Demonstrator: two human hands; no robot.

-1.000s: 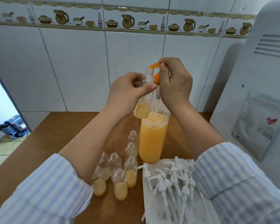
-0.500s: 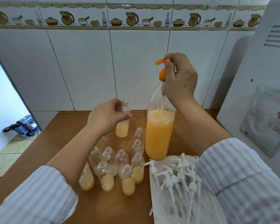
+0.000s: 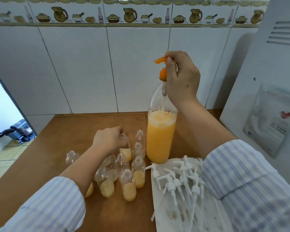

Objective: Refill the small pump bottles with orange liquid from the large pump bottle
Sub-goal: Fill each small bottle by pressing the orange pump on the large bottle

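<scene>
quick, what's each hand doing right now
Left hand: grips a part-filled small bottle among the others.
Right hand: holds the orange pump head of the large bottle.

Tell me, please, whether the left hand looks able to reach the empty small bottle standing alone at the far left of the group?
Probably yes. The empty bottle stands apart just left of the left hand's forearm, with bare table beside it, but the left hand grips a part-filled bottle and would have to let go first.

left hand (image 3: 110,139) grips small bottle (image 3: 126,152) | right hand (image 3: 182,79) holds orange pump (image 3: 162,67)
</scene>
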